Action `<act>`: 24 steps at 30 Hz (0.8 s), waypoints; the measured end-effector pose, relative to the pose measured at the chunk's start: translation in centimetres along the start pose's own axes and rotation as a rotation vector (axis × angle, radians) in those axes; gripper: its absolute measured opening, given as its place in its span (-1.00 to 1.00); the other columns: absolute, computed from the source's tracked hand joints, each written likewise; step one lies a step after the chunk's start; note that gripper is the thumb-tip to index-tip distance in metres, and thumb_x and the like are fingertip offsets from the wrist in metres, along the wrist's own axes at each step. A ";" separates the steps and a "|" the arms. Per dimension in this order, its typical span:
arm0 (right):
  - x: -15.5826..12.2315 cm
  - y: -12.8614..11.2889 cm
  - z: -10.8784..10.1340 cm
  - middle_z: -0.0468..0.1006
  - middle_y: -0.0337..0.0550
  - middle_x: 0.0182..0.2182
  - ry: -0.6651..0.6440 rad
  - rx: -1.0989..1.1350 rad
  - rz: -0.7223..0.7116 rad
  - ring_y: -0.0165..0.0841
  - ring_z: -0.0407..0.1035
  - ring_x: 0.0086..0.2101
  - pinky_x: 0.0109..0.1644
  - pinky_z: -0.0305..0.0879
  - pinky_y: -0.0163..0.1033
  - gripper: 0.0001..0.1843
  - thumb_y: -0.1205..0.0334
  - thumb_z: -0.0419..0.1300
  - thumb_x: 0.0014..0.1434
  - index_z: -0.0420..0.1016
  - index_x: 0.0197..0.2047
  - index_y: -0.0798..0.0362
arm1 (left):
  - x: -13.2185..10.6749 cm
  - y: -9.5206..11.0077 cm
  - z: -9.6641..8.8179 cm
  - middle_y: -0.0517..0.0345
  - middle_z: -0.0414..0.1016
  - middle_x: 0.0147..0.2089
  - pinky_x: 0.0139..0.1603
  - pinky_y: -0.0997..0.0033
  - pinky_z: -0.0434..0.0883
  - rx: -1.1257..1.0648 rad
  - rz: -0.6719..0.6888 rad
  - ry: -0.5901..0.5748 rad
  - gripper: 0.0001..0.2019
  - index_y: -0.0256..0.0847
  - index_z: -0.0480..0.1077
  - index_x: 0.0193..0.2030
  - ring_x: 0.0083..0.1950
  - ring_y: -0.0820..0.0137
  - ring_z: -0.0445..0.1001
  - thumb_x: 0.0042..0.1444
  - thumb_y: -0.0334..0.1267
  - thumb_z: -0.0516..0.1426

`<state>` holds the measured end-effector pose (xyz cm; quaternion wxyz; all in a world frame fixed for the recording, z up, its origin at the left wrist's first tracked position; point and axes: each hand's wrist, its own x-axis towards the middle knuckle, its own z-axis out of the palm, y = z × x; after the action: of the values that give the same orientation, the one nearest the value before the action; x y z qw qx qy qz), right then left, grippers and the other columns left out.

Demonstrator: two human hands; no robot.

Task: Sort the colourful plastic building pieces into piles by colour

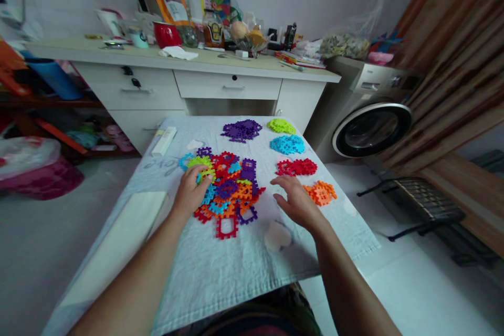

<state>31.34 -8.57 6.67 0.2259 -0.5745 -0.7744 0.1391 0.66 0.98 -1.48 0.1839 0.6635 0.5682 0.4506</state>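
Observation:
A mixed heap of notched plastic building pieces (227, 189) in several colours lies in the middle of the cloth-covered table. At its left side my left hand (189, 190) has thumb and fingers closed on a lime green building piece (205, 161). My right hand (294, 200) is over the cloth to the right of the heap, fingers apart and nothing in them. Close to it lie a red pile (297, 167) and an orange pile (323, 192). Farther back are a blue pile (287, 144), a lime green pile (281, 126) and a purple pile (241, 129).
A long white box-like strip (118, 241) runs along the table's left side, with a smaller white block (164, 141) behind it. Beyond the table stands a white desk (232, 84) with jars and a red pot. A washing machine (370, 110) and a black stool (429, 199) are at right.

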 end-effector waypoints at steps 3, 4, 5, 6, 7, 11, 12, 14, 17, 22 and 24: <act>1.9 -1.2 1.7 0.49 0.04 0.05 -0.142 -0.043 -0.024 -0.18 0.30 0.09 0.19 0.19 -0.05 -0.57 0.39 0.17 0.17 0.43 0.13 0.09 | 0.0 -0.1 0.0 0.01 0.45 0.03 0.29 0.07 0.29 -0.006 -0.001 0.000 -0.68 -0.15 0.43 -0.07 0.15 0.18 0.41 0.10 -0.07 0.09; 2.4 -1.3 2.3 0.49 0.06 0.06 -0.161 -0.051 -0.023 -0.18 0.30 0.08 0.19 0.18 -0.06 -0.51 0.39 0.18 0.16 0.39 0.18 0.11 | 0.0 -0.1 0.0 0.02 0.45 0.03 0.29 0.07 0.30 -0.009 -0.001 -0.001 -0.68 -0.15 0.42 -0.06 0.15 0.19 0.41 0.10 -0.07 0.08; 2.7 -1.2 2.9 0.48 0.07 0.07 -0.165 -0.050 -0.022 -0.18 0.31 0.08 0.19 0.18 -0.08 -0.46 0.39 0.19 0.14 0.35 0.22 0.13 | -0.1 -0.1 -0.1 0.02 0.46 0.03 0.29 0.08 0.30 -0.010 -0.002 0.000 -0.68 -0.15 0.42 -0.06 0.15 0.19 0.41 0.11 -0.08 0.08; 3.0 -1.1 3.4 0.47 0.07 0.08 -0.160 -0.039 -0.022 -0.19 0.31 0.07 0.18 0.18 -0.09 -0.42 0.39 0.19 0.14 0.32 0.25 0.13 | -0.1 -0.2 -0.1 0.02 0.46 0.04 0.29 0.08 0.30 -0.010 -0.004 0.002 -0.68 -0.15 0.42 -0.05 0.15 0.18 0.41 0.11 -0.07 0.08; 3.2 -1.0 3.8 0.48 0.05 0.07 -0.153 -0.022 -0.022 -0.20 0.31 0.05 0.16 0.19 -0.11 -0.41 0.39 0.19 0.13 0.31 0.25 0.13 | -0.1 -0.2 -0.1 0.02 0.46 0.04 0.29 0.08 0.30 -0.008 -0.005 0.006 -0.68 -0.14 0.43 -0.05 0.15 0.18 0.41 0.11 -0.07 0.08; 3.4 -0.7 4.8 0.53 -0.04 -0.08 -0.134 0.036 -0.039 -0.25 0.34 -0.04 0.08 0.22 -0.18 -0.60 0.41 0.19 0.15 0.48 0.08 0.09 | -0.1 -0.3 0.0 0.02 0.46 0.04 0.29 0.08 0.30 -0.001 -0.002 0.009 -0.67 -0.15 0.43 -0.04 0.16 0.18 0.41 0.12 -0.06 0.09; 3.3 -0.6 4.8 0.54 -0.05 -0.11 -0.129 0.041 -0.045 -0.25 0.34 -0.06 0.07 0.23 -0.19 -0.65 0.40 0.19 0.16 0.51 0.03 0.08 | -0.1 -0.4 0.0 0.01 0.46 0.04 0.30 0.08 0.29 -0.002 -0.001 0.007 -0.67 -0.15 0.42 -0.04 0.16 0.18 0.41 0.12 -0.06 0.09; 3.3 -0.3 4.8 0.53 -0.06 -0.14 -0.116 0.048 -0.055 -0.25 0.34 -0.08 0.06 0.24 -0.18 -0.71 0.38 0.21 0.17 0.54 -0.01 0.06 | -0.1 -0.4 0.0 0.01 0.46 0.05 0.30 0.08 0.29 -0.001 0.001 0.004 -0.66 -0.16 0.42 -0.03 0.17 0.18 0.41 0.13 -0.06 0.09; 3.2 0.1 4.4 0.53 -0.07 -0.14 -0.097 0.063 -0.074 -0.25 0.35 -0.08 0.07 0.25 -0.15 -0.73 0.35 0.22 0.20 0.54 -0.02 0.03 | -0.1 -0.4 0.0 0.01 0.45 0.06 0.30 0.08 0.29 -0.001 0.000 0.006 -0.67 -0.16 0.42 -0.03 0.16 0.18 0.41 0.14 -0.05 0.09; 3.3 0.5 2.7 0.54 -0.08 -0.22 -0.049 0.094 -0.119 -0.29 0.39 -0.15 0.00 0.28 -0.17 -0.82 0.36 0.11 0.29 0.56 -0.18 0.05 | -0.1 -0.3 -0.1 0.02 0.46 0.04 0.27 0.10 0.31 -0.005 0.007 0.017 -0.67 -0.16 0.41 -0.03 0.13 0.19 0.42 0.14 -0.06 0.10; 3.5 0.6 1.9 0.53 -0.08 -0.24 -0.055 0.089 -0.100 -0.29 0.39 -0.17 -0.02 0.29 -0.18 -0.80 0.35 0.08 0.31 0.55 -0.22 0.06 | -0.1 -0.2 0.0 0.01 0.46 0.04 0.26 0.10 0.32 -0.006 0.006 0.016 -0.67 -0.17 0.41 -0.02 0.13 0.19 0.42 0.14 -0.07 0.10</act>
<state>30.03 -5.01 5.36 0.2365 -0.5204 -0.8011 0.1778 0.49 0.96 -1.67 0.1799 0.6609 0.5664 0.4583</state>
